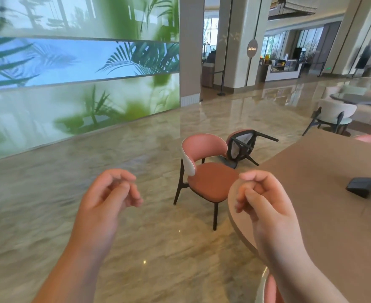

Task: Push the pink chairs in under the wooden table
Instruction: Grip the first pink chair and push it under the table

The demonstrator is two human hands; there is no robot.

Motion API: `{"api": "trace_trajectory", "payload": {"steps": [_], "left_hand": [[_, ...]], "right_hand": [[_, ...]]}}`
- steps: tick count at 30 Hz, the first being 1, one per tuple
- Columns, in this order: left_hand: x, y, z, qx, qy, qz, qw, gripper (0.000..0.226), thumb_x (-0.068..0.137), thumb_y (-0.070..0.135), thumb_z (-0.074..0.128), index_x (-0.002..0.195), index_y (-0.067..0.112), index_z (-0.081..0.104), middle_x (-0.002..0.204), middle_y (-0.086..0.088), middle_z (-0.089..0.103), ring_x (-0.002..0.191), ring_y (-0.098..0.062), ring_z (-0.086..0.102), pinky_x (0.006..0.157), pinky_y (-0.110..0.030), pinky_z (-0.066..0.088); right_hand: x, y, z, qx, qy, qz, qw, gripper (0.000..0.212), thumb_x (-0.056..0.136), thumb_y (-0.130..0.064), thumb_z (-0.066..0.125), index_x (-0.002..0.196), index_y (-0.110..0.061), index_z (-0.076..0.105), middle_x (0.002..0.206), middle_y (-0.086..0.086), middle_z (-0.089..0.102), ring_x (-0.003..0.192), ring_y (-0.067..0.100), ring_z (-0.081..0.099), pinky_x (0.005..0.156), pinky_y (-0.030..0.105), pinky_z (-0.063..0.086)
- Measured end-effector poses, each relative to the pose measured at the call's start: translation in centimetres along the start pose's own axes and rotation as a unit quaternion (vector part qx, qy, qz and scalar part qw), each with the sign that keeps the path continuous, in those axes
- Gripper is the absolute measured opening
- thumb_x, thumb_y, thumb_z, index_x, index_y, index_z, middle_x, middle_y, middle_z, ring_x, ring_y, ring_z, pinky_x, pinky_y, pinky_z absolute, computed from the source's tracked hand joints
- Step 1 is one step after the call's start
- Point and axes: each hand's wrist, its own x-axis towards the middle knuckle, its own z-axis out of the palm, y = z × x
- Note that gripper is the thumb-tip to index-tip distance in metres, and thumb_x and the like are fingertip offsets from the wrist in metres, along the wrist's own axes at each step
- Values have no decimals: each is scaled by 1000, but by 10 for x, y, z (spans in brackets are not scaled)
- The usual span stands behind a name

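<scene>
Both of my hands hang in the air close to the lens, forearms reaching up from the bottom edge. My left hand point(112, 191) has its fingers loosely curled toward the palm with nothing between them; my right hand point(261, 197) is curled the same way and also holds nothing, floating over the rounded near edge of the wooden tabletop point(324, 211), though I cannot tell whether it touches the edge. Between the two hands and a little beyond them stands the upright pink chair point(206, 171), its seat turned toward the tabletop and its front edge just beside the rim, not tucked under. Beyond that chair, farther from my right hand, a second pink chair point(241, 147) lies tipped over on the marble floor point(136, 145), its dark legs and underside facing me. Right of my right hand, well apart from it, a small black wallet-like object point(361, 186) rests on the tabletop. At the bottom edge beside my right forearm I see a pink curved sliver, too cropped to identify. Left of my left hand runs a wall of palm-leaf imagery point(70, 73).
</scene>
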Motion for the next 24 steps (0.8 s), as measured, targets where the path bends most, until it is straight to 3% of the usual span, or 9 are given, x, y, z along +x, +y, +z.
{"api": "trace_trajectory", "payload": {"steps": [4, 9, 12, 17, 24], "left_hand": [[62, -25, 3, 31, 1, 1, 1000, 19, 88, 13, 54, 88, 22, 72, 69, -5, 65, 65, -24, 63, 65, -29, 57], [122, -60, -4, 9, 37, 8, 999, 28, 95, 2, 51, 87, 20, 72, 68, -3, 63, 64, -21, 62, 63, -28, 56], [148, -89, -5, 7, 41, -15, 999, 37, 99, -5, 46, 87, 20, 71, 68, -5, 62, 63, -22, 61, 62, -28, 55], [210, -130, -12, 17, 10, -35, 999, 11, 88, 17, 59, 89, 20, 69, 69, -6, 64, 64, -25, 62, 64, -31, 56], [321, -197, -56, -17, 20, -44, 999, 12, 86, 27, 61, 90, 22, 70, 69, -5, 65, 65, -24, 63, 64, -30, 56]], "right_hand": [[62, 35, 16, 42, -16, 8, 999, 23, 86, -7, 49, 97, -17, 67, 70, 10, 51, 68, 21, 49, 66, 26, 46], [129, 77, 40, 29, -33, 15, 999, 31, 97, 15, 41, 101, -8, 61, 71, 11, 50, 64, 16, 49, 62, 22, 46], [157, 96, 57, 29, -37, 42, 998, 34, 96, 17, 38, 101, -7, 60, 70, 10, 51, 63, 15, 49, 62, 20, 46], [207, 132, 75, -7, -28, 58, 998, 32, 97, 16, 38, 102, -7, 60, 72, 11, 51, 63, 14, 50, 62, 19, 46], [296, 211, 136, -42, -11, 85, 995, 32, 96, 12, 39, 104, -9, 62, 74, 8, 52, 67, 15, 51, 64, 22, 49]]}}
